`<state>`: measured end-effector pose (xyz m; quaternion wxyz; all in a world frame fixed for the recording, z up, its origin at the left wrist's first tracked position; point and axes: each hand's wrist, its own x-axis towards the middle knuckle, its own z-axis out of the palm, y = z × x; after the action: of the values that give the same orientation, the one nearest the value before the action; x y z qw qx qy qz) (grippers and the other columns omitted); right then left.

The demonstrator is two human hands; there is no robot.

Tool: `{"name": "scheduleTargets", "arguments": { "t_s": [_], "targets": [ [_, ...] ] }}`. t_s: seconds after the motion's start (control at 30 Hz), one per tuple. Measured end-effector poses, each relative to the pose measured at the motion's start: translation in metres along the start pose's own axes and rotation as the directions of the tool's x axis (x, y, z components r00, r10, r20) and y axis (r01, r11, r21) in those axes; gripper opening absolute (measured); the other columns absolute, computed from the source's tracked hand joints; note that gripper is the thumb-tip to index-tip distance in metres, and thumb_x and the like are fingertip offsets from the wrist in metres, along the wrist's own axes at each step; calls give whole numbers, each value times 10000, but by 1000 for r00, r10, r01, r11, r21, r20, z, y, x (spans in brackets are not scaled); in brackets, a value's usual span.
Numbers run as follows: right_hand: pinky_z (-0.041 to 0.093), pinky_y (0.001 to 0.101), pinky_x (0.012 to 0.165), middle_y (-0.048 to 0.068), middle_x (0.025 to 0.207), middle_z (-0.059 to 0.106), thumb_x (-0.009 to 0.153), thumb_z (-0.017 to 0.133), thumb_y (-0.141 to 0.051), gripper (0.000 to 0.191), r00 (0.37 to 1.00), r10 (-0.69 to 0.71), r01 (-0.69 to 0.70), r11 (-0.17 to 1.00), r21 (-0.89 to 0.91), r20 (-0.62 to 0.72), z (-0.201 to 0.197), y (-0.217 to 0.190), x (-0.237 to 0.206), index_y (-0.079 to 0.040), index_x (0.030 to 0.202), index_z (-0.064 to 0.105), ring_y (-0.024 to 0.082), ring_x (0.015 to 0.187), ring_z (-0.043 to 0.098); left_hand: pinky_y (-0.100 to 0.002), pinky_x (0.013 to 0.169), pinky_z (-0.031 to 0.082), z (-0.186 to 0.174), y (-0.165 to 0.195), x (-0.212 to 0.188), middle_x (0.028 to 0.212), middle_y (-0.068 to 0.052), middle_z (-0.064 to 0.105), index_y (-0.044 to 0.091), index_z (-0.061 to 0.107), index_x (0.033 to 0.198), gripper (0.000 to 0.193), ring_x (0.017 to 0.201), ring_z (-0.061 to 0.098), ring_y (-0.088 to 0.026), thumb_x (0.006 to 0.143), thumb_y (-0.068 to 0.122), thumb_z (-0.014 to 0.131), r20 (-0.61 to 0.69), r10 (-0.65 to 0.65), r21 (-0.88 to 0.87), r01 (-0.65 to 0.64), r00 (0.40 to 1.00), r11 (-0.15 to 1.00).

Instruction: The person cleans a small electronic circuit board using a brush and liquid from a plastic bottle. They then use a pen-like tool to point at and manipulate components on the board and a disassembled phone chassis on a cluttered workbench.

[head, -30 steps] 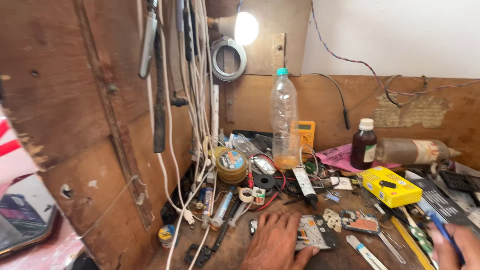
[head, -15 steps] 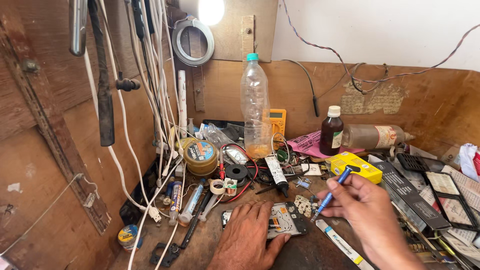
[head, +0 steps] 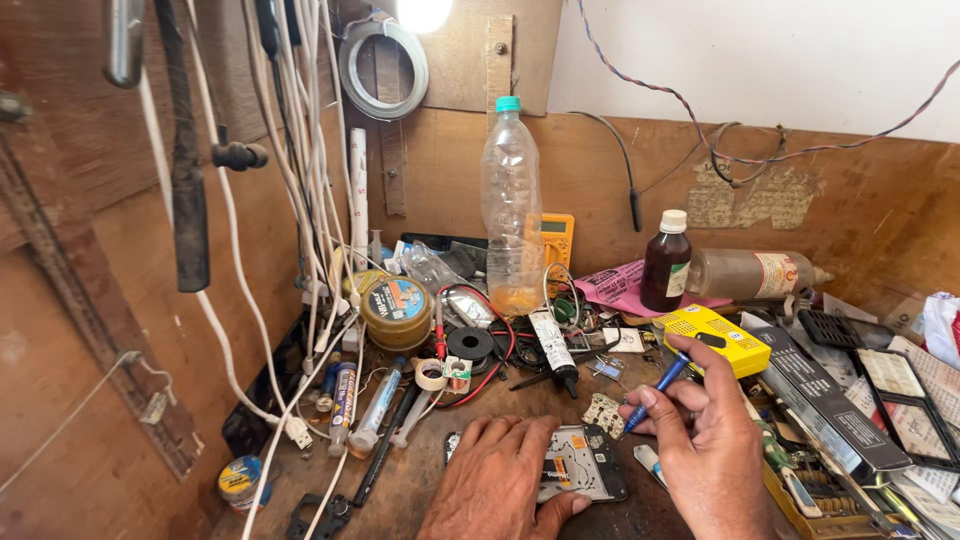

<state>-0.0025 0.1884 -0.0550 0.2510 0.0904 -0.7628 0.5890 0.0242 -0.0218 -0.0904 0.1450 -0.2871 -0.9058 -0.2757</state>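
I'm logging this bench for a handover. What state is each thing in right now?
Left hand: flat on the opened phone.
Right hand: holds a blue screwdriver.
Plastic bottle: upright, capped, nearly empty.
Brown bottle: upright, capped.
Lamp: on.

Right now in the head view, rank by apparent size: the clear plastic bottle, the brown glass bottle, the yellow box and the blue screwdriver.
1. clear plastic bottle, clearly largest.
2. yellow box and brown glass bottle: look similar; not ranked.
3. blue screwdriver, in the right hand; smallest, partly hidden.
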Motion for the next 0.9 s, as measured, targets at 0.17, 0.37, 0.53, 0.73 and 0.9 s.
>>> {"name": "scheduleTargets", "arguments": {
  "t_s": [0.17, 0.37, 0.53, 0.73, 0.9],
  "targets": [
    [644, 333, 697, 208, 882, 774, 910, 579, 68, 559, 1000, 14, -14, 999, 38, -10, 3, 3, 0, -74, 1432, 437, 211, 800, 768, -566, 1093, 321, 5, -4, 1, 1280, -277, 607, -56, 457, 1389, 799, 1290, 516, -416, 851, 431, 791, 21, -21, 18, 21, 1000, 1000],
    [633, 316, 722, 198, 882, 786, 906, 592, 58, 549, 1000, 3, -3, 1000, 14, -3, 4, 3, -1, -75, 1419, 449, 193, 811, 779, -580, 1082, 306, 3, -3, 2, 1310, -261, 594, -50, 448, 1401, 804, 1304, 502, -403, 859, 439, 785, 49, -44, 4, 44, 998, 999],
    [630, 311, 705, 181, 878, 792, 900, 611, 46, 547, 1000, 6, -7, 999, -36, -25, 6, 1, -3, -82, 1414, 472, 177, 802, 773, -566, 1084, 319, 0, -1, 1, 1298, -251, 607, -42, 464, 1391, 789, 1293, 518, -394, 853, 436, 787, 55, -54, -1, 54, 997, 999],
    [620, 278, 695, 120, 821, 801, 888, 652, 21, 541, 997, -74, 71, 991, -117, -23, 7, 0, -6, -76, 1398, 500, 123, 774, 762, -571, 1071, 320, 0, 1, 0, 1292, -251, 613, -47, 471, 1382, 792, 1281, 524, -398, 837, 425, 799, 29, -41, -1, 41, 999, 999],
    [570, 256, 650, 85, 734, 768, 875, 711, 0, 552, 983, -177, 163, 961, -224, -43, 7, -1, -10, -79, 1397, 551, 75, 726, 690, -570, 1065, 324, 0, 1, 1, 1294, -256, 611, -48, 470, 1382, 791, 1288, 521, -399, 845, 430, 799, 34, -50, -7, 51, 998, 999]
  ]
}}
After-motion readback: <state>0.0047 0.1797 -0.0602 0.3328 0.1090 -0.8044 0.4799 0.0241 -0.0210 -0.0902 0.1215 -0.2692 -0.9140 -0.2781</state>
